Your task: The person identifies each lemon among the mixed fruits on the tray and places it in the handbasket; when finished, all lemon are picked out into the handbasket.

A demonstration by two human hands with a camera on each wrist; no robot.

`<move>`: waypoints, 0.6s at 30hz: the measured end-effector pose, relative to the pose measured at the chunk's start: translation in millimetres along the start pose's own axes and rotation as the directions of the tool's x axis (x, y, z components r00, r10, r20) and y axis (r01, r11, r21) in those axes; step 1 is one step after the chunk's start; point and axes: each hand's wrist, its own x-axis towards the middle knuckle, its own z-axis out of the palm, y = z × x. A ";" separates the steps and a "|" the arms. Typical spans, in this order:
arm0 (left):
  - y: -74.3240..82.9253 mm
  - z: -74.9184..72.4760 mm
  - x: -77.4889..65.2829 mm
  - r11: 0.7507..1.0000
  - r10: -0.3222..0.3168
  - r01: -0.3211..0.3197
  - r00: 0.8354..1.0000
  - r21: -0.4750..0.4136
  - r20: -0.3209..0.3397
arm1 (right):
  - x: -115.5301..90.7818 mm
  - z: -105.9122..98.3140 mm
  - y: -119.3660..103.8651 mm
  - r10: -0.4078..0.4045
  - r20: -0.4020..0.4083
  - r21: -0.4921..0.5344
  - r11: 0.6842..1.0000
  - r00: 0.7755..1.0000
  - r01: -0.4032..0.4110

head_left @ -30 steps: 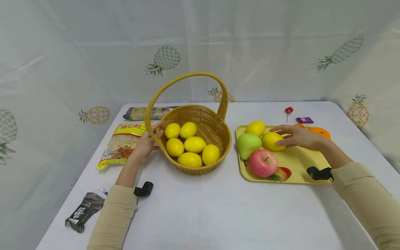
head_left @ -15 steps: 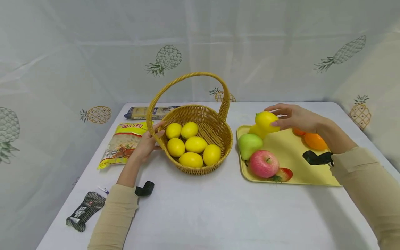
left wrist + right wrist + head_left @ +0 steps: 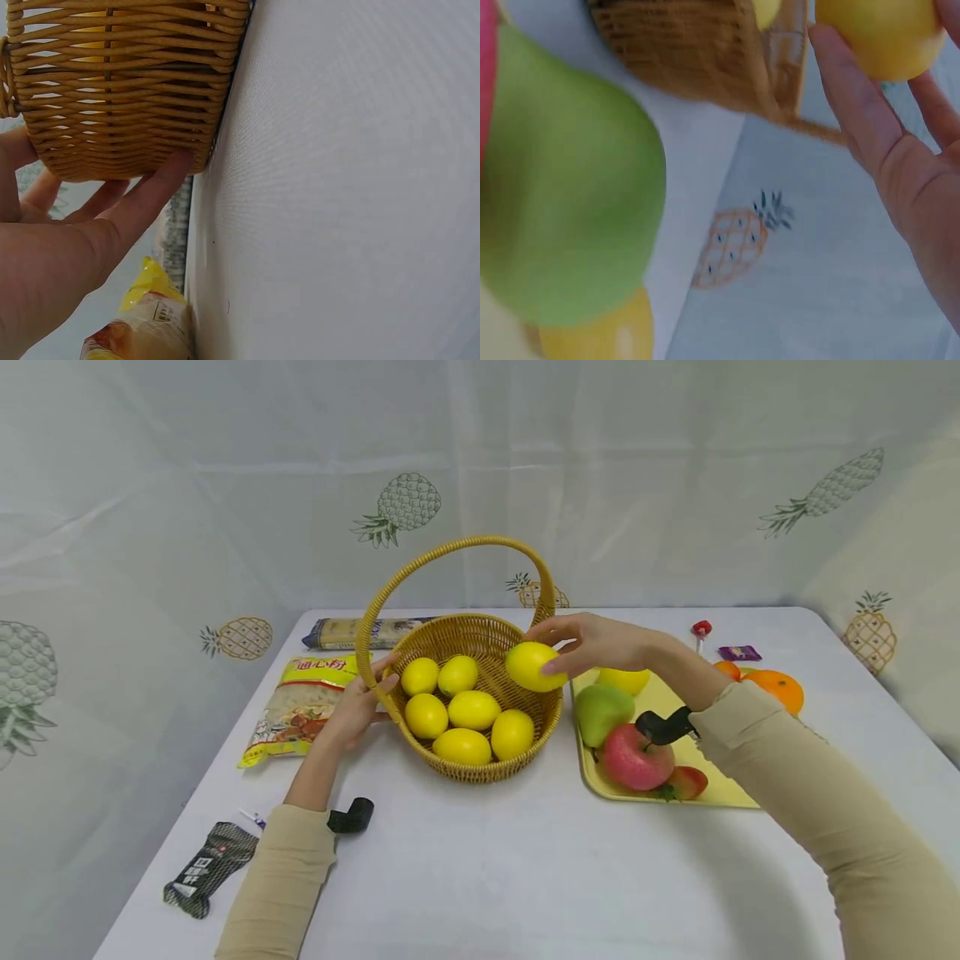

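Note:
My right hand (image 3: 600, 642) pinches a yellow lemon (image 3: 534, 667) by its side, above the right part of the wicker basket (image 3: 454, 772). In the right wrist view the fingers and thumb flank the lemon (image 3: 877, 37). Several other lemons (image 3: 474, 710) lie in the basket, mostly along its left and front. My left hand (image 3: 351, 714) touches the basket's left side, beside the foot of its tall handle (image 3: 450, 553). Seen from the left wrist, fairly straight, spread fingers (image 3: 142, 202) rest against the woven wall (image 3: 135, 112).
A yellow tray (image 3: 716, 789) at right bears a green pear (image 3: 602, 714), pink apple (image 3: 633, 760), strawberry (image 3: 688, 782), lemon (image 3: 624, 681) and oranges (image 3: 778, 687). A pasta bag (image 3: 300, 706), noodle pack (image 3: 341, 633) and black packet (image 3: 210, 868) lie left; a lollipop (image 3: 701, 628) and purple sweet (image 3: 739, 652) behind.
The right hand has picked the lemon up from the tray and carried it left, over the basket's right side. The left hand stays at the basket, whose lemons lie as before.

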 end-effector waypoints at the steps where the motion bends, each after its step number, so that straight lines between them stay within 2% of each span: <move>1: -0.3 -0.2 0.0 1.000 -0.001 0.001 1.000 -0.001 -0.001 | 7.0 4.5 -0.6 0.001 0.018 0.017 1.000 1.000 -0.002; 5: -1.8 -0.8 0.4 1.000 0.003 -0.003 1.000 0.001 -0.005 | 31.4 20.8 -1.0 0.040 0.053 0.059 0.997 0.998 -0.043; 14: -2.6 -0.4 1.1 1.000 -0.002 0.002 1.000 -0.010 -0.001 | 67.8 36.1 4.9 0.104 -0.035 -0.057 0.993 0.994 -0.106; 18: -2.2 -2.0 1.1 1.000 -0.001 0.001 1.000 -0.005 -0.003 | 76.0 35.5 1.3 0.131 -0.024 -0.080 0.988 0.991 -0.132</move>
